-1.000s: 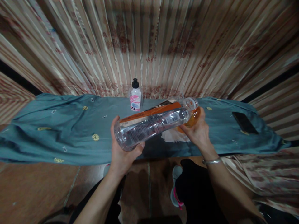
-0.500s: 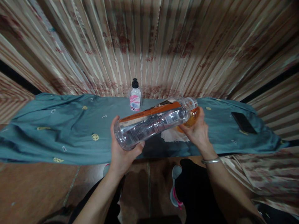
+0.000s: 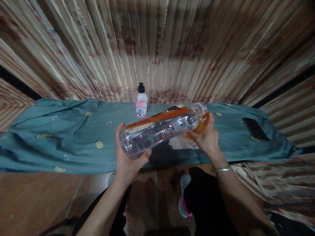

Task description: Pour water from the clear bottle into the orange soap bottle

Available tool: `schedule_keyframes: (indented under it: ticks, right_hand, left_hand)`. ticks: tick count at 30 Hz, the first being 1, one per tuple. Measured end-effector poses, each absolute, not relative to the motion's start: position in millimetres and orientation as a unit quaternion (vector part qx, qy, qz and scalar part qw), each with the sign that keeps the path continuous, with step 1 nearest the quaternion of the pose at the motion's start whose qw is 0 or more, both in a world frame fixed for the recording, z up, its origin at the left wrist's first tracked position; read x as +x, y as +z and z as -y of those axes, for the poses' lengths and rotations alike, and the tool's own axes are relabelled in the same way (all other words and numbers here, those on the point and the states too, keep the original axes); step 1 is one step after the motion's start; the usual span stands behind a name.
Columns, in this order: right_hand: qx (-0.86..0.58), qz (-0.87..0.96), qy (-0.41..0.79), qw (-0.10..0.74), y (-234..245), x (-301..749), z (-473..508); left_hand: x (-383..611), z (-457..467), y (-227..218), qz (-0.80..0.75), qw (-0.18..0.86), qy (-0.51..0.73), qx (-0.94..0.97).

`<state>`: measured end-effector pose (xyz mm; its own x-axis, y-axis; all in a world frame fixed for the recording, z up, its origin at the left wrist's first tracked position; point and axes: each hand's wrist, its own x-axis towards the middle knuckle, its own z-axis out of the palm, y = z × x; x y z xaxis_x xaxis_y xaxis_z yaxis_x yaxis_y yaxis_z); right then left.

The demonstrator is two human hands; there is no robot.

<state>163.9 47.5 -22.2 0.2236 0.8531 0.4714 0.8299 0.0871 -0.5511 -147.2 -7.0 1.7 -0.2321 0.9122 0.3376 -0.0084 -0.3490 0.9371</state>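
My left hand [image 3: 128, 165] is wrapped round the base of a large clear plastic bottle [image 3: 159, 129] with an orange and white label. The bottle is tilted, nearly lying flat, its open mouth pointing right and slightly up. My right hand [image 3: 209, 137] is closed on an amber see-through container [image 3: 203, 122] just beside the bottle's neck. Much of that container hides behind the bottle and my fingers, so its full shape cannot be made out. Below them a white paper tissue [image 3: 181, 144] lies on the cloth, next to a dark wet-looking patch.
A small clear bottle [image 3: 141, 105] with a pink label and black cap stands at the back. A black phone [image 3: 255, 128] lies at the right. Teal cloth [image 3: 73, 131] covers the narrow bench, and striped curtains [image 3: 147, 49] hang right behind it.
Almost nothing differs. The whole view has shifted very slightly; both hands keep the same hold and the bottle keeps its tilt.
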Motion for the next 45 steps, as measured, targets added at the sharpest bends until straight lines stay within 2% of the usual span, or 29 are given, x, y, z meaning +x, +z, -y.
schedule_keyframes:
  ticks: [45]
  right_hand:
    - [-0.672,0.621,0.006,0.402,-23.9,162.0,-48.6]
  left_hand:
    - [-152.3,7.1,0.3,-0.459,0.352,0.636,0.510]
